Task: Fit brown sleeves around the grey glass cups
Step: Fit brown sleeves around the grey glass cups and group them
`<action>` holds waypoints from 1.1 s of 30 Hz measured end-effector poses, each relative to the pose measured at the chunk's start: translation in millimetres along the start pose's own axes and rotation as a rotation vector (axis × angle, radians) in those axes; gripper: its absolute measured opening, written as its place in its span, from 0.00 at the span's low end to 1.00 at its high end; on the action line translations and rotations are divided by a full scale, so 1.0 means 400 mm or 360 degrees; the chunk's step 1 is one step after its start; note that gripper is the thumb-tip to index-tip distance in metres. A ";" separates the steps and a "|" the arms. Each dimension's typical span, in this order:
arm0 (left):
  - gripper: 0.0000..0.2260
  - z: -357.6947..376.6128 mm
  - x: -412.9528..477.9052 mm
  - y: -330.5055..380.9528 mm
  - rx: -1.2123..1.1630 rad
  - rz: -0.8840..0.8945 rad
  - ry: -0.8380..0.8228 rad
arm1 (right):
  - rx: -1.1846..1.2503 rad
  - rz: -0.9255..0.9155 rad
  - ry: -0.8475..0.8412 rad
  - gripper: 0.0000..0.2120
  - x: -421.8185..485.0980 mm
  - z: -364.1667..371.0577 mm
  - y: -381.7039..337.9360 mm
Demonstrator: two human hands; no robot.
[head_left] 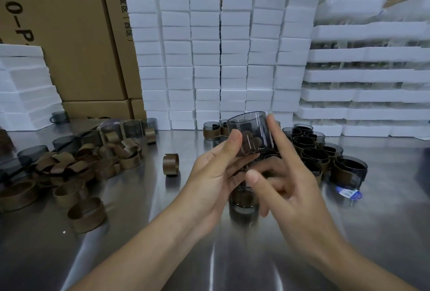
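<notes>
grey cup (pixel 250 133) is held above the table (pixel 139 255), bare of any sleeve, axis near upright, mouth up. left hand (pixel 214 174) grips it, thumb on the near-left wall, fingers under the base. right hand (pixel 290 181) is spread wide, forefinger straight along the right wall, holding nothing. nearest loose sleeve (pixel 171 164) stands on the table left of both hands, nearer the occupied left hand; judged, the free right hand must reach across. sleeved cups (pixel 325 158) sit right.
</notes>
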State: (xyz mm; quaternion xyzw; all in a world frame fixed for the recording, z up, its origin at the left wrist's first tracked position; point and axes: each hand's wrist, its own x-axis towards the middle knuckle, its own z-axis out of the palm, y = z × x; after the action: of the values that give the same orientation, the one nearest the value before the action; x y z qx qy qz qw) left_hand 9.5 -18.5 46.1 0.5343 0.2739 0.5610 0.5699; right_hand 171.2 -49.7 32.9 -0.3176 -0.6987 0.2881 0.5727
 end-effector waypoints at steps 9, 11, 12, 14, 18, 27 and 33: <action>0.26 0.038 -0.022 -0.002 0.0161 0.0022 -0.0050 | 0.0746 0.0546 0.0026 0.18 0.035 0.017 -0.020; 0.27 0.050 -0.025 -0.011 0.0097 0.0050 -0.0178 | 0.1050 0.0710 -0.0042 0.22 0.037 0.020 -0.025; 0.27 0.052 -0.029 -0.020 0.0107 0.0085 -0.0215 | 0.1107 0.0750 -0.0051 0.24 0.036 0.020 -0.024; 0.28 0.053 -0.042 -0.035 0.0167 0.0190 -0.0239 | 0.1082 0.0781 -0.0029 0.28 0.034 0.017 -0.021; 0.28 0.033 -0.049 -0.054 0.0705 0.0584 -0.0225 | 0.0789 0.0704 0.0124 0.23 0.034 0.010 -0.030; 0.28 0.025 -0.025 -0.033 0.0580 0.0434 -0.0009 | 0.0906 0.0743 0.0202 0.17 0.041 0.005 -0.051; 0.17 -0.113 0.041 -0.018 0.1582 0.0608 0.0730 | 0.1398 0.0987 0.0066 0.23 0.045 -0.014 -0.064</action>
State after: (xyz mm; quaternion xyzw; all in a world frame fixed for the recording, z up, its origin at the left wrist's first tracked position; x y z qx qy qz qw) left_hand -25.5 12.0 31.6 0.6424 0.5197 0.5594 0.0652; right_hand 171.2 -51.7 64.8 -0.2452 -0.3743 0.7025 0.5534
